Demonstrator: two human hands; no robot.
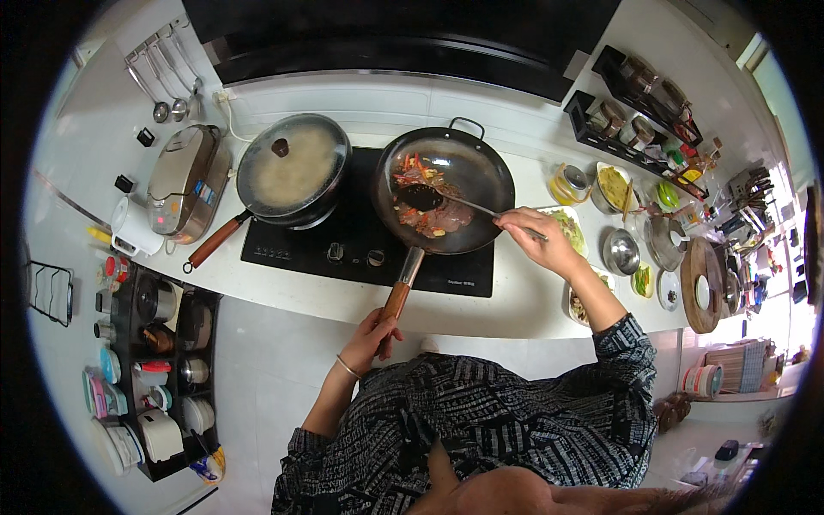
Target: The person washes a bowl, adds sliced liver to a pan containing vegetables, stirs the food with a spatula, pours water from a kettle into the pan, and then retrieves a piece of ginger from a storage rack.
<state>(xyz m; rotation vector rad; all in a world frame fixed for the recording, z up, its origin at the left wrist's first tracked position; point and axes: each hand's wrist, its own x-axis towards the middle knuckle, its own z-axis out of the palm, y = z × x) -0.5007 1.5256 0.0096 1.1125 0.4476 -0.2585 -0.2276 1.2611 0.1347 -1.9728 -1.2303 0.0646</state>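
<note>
My left hand [373, 335] grips the wooden handle of a wok [489, 174] on the right side of the black cooktop [367, 265]. In my right hand [539, 239] is the metal handle of a ladle [420, 197], whose dark bowl rests among the food. Meat slices [454, 217] with red pepper strips [414, 175] and pale yellowish pieces lie in the left half of the wok. On the left burner stands a pan with a glass lid [293, 168]; the lid is fogged and a pale content shows through.
A rice cooker [185, 183] and a white pitcher [132, 225] stand at the left. To the right are a jar of yellow liquid [569, 185], a plate of chopped greens [570, 226], a steel bowl [621, 252] and a round wooden board [700, 315]. The range hood [399, 48] hangs behind the cooktop.
</note>
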